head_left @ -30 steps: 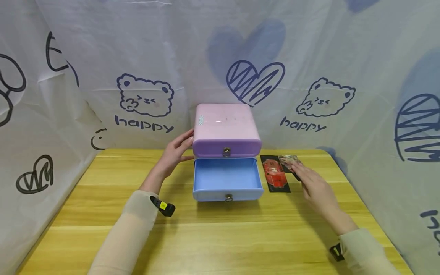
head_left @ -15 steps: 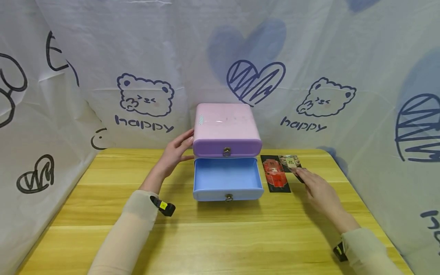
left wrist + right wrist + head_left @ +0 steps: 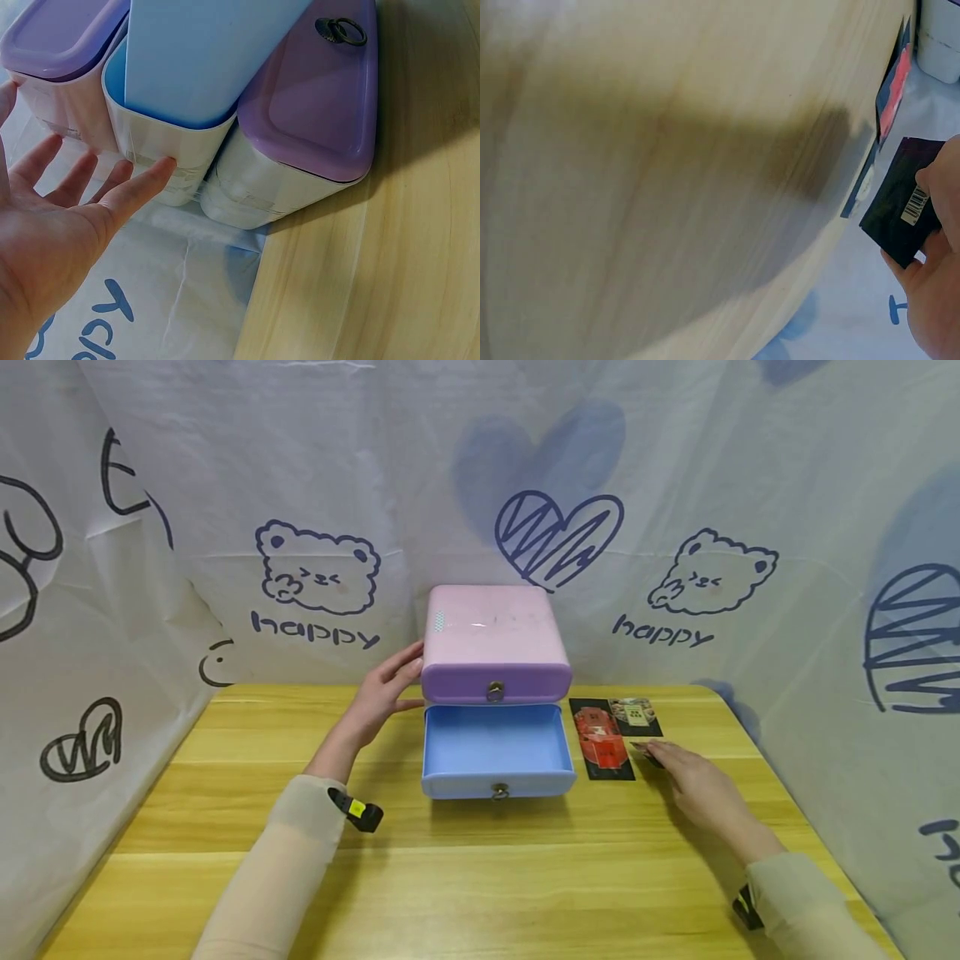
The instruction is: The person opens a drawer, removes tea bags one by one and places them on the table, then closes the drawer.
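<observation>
My left hand (image 3: 378, 697) rests with loosely extended fingers against the left side of a small stacked drawer unit (image 3: 495, 622). In the left wrist view, its fingers lie along the pale sides of the drawers. The blue drawer (image 3: 498, 785) is pulled out, with its bare inside showing. To the right of the unit, my right hand (image 3: 697, 785) pinches a small flat dark packet (image 3: 904, 199) between thumb and fingers; a barcode shows on it in the right wrist view. Near it lie a red and black packet (image 3: 600, 735) and another dark packet with a pale label (image 3: 636, 714).
A purple-fronted drawer (image 3: 495, 685) with a ring pull sits shut above the blue one, and another purple one (image 3: 322, 97) below. Everything stands on a wooden table (image 3: 487, 885). A white printed cloth (image 3: 322, 460) hangs behind and at both sides.
My right hand has drawn back slightly toward me with the pinched packet, uncovering the labelled packet on the table. My left hand and the drawers stay where they were.
</observation>
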`<state>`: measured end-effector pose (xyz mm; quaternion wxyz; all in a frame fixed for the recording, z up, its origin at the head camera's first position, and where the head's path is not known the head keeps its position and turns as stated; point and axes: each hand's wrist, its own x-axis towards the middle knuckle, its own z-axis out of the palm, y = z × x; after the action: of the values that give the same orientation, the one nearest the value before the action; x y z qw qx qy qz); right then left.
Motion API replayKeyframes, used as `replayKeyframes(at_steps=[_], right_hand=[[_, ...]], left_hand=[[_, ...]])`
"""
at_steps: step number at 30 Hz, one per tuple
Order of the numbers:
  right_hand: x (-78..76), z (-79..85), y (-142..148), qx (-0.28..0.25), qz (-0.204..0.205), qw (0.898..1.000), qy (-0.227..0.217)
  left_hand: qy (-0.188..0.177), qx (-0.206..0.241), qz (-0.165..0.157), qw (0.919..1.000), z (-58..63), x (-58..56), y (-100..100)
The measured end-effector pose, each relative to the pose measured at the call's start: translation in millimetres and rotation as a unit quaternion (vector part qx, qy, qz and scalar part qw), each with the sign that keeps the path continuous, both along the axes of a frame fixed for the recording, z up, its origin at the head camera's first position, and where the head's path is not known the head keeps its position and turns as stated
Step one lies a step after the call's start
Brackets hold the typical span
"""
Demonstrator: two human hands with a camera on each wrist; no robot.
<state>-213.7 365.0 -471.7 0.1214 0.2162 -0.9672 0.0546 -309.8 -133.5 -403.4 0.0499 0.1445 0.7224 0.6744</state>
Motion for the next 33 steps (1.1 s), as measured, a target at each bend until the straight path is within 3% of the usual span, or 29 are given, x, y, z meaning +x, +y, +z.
replayKeyframes(at_steps=[13,21,33], right_hand=[[-6.2,-8.4,3,0.013,-0.006,1.000,-0.015],[-10.1,-12.0,5,0.013,0.005,1.000,-0.012],[-14.0,-14.5,6,0.002,0.034,0.998,-0.048]], left_hand=[[-0.001,0.001,-0.003,1.0000,1.3,1.1,-1],[-0.001,0.000,0.002,1.0000,-0.8,0.3,-1],[-0.002,0.000,0.000,1.0000,-0.6,0.5,-1]])
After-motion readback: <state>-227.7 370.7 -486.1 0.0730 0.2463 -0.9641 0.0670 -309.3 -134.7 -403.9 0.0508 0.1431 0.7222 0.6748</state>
